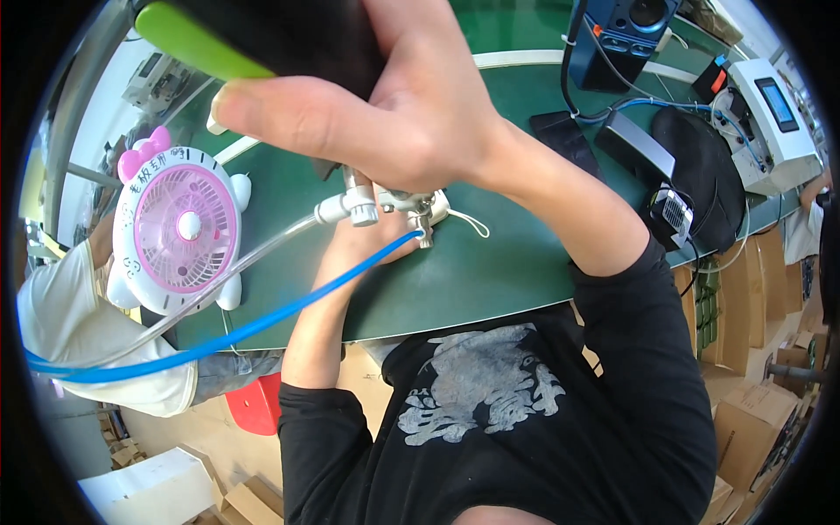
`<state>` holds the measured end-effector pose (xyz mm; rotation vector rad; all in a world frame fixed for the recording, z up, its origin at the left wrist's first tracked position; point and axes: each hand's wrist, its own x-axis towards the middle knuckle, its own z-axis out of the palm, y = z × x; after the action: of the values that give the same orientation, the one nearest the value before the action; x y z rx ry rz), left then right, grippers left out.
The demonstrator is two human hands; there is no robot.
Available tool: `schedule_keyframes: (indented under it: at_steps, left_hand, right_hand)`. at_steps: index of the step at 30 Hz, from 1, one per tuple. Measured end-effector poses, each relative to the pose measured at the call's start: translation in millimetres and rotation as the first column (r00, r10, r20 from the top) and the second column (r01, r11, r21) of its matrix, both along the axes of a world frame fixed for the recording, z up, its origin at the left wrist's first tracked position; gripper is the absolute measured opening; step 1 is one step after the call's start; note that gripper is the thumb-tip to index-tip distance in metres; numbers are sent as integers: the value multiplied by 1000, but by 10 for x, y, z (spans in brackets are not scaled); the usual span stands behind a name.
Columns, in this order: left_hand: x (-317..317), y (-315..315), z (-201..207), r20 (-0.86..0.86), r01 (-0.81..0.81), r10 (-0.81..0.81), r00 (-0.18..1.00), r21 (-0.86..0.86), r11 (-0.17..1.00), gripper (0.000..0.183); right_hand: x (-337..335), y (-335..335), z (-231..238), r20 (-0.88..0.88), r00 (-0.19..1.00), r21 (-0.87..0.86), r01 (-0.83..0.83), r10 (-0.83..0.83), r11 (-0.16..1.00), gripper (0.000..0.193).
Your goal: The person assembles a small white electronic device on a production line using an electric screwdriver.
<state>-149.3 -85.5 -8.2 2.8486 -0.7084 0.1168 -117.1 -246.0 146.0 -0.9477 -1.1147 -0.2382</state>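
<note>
Handheld tool (293,37) — black, with a lime-green edge.

A black-and-lime tool (297,39) slants above the green counter (499,271); below it, a white fitting (350,208) carries a clear tube (262,252).

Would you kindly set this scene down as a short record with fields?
Right hand: grips a black-and-green object
Left hand: beneath it, partly hidden; grip unclear
Blue hose: runs to a metal fitting
Clear hose: runs to a white connector
Surface: green table
Person's left: pink-and-white fan
</note>
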Motion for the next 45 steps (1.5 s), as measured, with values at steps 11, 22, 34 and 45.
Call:
schedule_keyframes:
  at_steps: [11, 22, 34, 45]
  left_hand:
    - [-9, -108, 110, -68, -39, 50, 996, 156, 987, 57]
    - [-256, -155, 56, 149, -39, 47, 988, -59, 998, 100]
    - [-535, -87, 263, 241, -11, 32, 970, -89, 996, 103]
    - [-740, -99, 506, 262, 14, 25, 965, -146, 989, 103]
  right_hand:
    - [-146, 49, 178, -9, 999, 138, -40, 41, 990, 33]
    - [490, -95, 518, 167, 911, -83, 393, -376, 916, 42]
    - [611, -140, 272, 14, 915, -176, 400, -404, 899, 38]
    - [572, -162, 190, 41, 901, -195, 431, -432, 881, 39]
